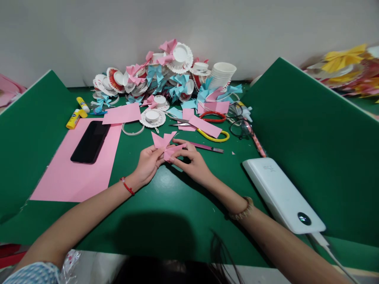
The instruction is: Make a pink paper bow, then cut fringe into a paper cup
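Note:
Between my two hands is a folded pink paper bow (166, 144), held a little above the green table. My left hand (148, 163) pinches it at its middle from the left side. On the right, my right hand (192, 159) has thumb and fingers closed on the bow's right wing. Just beyond the hands lie a pink-handled craft knife (207, 147), a pair of yellow-handled scissors (220, 139) and cut pink paper strips (207, 126). A small white paper hat (152, 116) with a fringed brim lies behind the bow.
A black phone (90, 142) rests on a pink sheet (85, 185) at left, with glue sticks (72, 119) behind it. Finished paper hats (179, 57) and stacked white cups (222, 73) are heaped at the back. A white power bank (281, 193) lies right, near an upright green panel (310, 150).

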